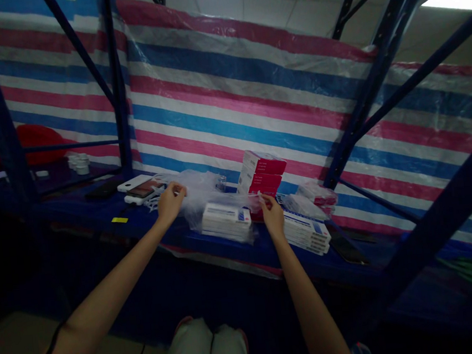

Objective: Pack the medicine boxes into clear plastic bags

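My left hand point(170, 201) is closed, thumb and fingers pinched on the left part of a thin clear plastic bag point(204, 190). The bag spreads across to my right hand point(272, 216), whose fingertips pinch its other end. Under the bag lies a stack of flat white boxes point(225, 225) with blue print, partly veiled by the film. Right behind my right hand stands an upright stack of red and white boxes point(263, 173). A second pile of flat white boxes point(307, 232) sits just right of that hand.
All this rests on a blue shelf point(150, 238) with metal posts point(118, 93). Left are white devices point(140, 189), a yellow label point(119, 220) and white round containers point(79, 164). Right are plastic-wrapped packs point(316, 196) and a dark phone point(347, 248). A striped sheet point(228, 100) hangs behind.
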`<act>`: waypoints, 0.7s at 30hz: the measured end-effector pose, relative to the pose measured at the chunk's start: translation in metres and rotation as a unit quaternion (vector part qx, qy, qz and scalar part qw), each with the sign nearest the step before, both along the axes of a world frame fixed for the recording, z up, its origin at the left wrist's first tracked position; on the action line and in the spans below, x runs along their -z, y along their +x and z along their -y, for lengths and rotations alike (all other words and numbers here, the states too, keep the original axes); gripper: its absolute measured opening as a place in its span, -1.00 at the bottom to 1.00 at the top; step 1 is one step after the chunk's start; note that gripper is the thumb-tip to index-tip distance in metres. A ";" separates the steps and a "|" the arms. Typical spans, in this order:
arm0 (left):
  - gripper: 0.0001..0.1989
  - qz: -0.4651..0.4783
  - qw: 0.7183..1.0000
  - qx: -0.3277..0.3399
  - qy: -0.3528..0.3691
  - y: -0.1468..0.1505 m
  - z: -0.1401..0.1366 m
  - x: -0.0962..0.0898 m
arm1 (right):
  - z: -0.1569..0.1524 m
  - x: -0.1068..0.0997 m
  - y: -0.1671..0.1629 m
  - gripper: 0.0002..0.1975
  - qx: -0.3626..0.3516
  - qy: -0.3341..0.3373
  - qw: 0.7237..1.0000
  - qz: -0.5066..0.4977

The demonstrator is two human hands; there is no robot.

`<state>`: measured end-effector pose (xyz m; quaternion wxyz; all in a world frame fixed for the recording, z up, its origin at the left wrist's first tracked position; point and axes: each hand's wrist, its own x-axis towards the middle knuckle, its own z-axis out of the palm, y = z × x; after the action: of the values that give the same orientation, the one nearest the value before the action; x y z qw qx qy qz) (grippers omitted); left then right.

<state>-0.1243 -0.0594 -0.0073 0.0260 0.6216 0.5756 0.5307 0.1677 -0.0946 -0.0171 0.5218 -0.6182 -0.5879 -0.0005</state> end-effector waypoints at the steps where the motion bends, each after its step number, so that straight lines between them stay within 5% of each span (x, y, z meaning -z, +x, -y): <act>1: -0.78 0.007 1.000 0.004 0.025 -0.002 0.000 0.002 | 0.001 0.001 0.004 -0.66 -0.033 0.009 0.999 -0.032; 3: -0.69 -0.024 0.993 0.005 0.111 0.001 0.008 0.003 | 0.007 -0.001 0.004 -0.63 -0.070 0.059 0.994 -0.053; 6: -0.68 -0.208 0.955 0.069 0.199 0.019 0.027 -0.003 | 0.029 -0.018 -0.015 -0.57 -0.034 0.153 0.988 0.007; 9: -0.74 -0.390 0.892 0.160 0.163 0.036 0.036 -0.010 | 0.046 -0.036 -0.045 -0.53 -0.038 0.169 0.975 0.141; 12: -0.84 -0.456 0.862 0.183 0.123 0.043 0.037 -0.009 | 0.046 -0.040 -0.068 -0.60 -0.139 0.123 0.936 0.300; 18: -0.74 -0.463 0.834 0.245 0.172 0.037 0.055 0.012 | 0.036 0.005 -0.066 -0.75 -0.192 0.042 0.847 0.495; 21: -0.74 -0.451 0.852 0.231 0.129 0.023 0.055 0.030 | 0.041 0.033 -0.049 -0.73 -0.160 0.010 0.848 0.506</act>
<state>-0.1009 -0.1142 -0.0372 -0.1955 0.9054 0.2904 0.2402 0.1185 -0.1361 -0.0498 0.1510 -0.4244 -0.8614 -0.2349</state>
